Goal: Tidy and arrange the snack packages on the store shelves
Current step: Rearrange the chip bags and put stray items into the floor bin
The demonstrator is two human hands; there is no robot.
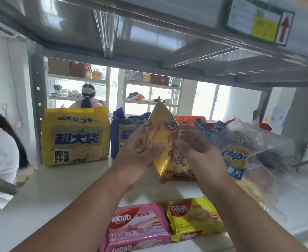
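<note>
My left hand grips the yellow snack bag upright above the white shelf; my right hand touches its right edge, fingers loosely curled. Pink wafer pack and yellow wafer pack lie flat at the shelf front; big yellow noodle pack stands behind left.

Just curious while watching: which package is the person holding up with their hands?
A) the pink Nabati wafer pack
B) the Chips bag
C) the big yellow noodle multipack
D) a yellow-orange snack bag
D: the left hand grips the yellow-orange snack bag, lifted above the shelf, with the right hand touching its other edge.
</note>
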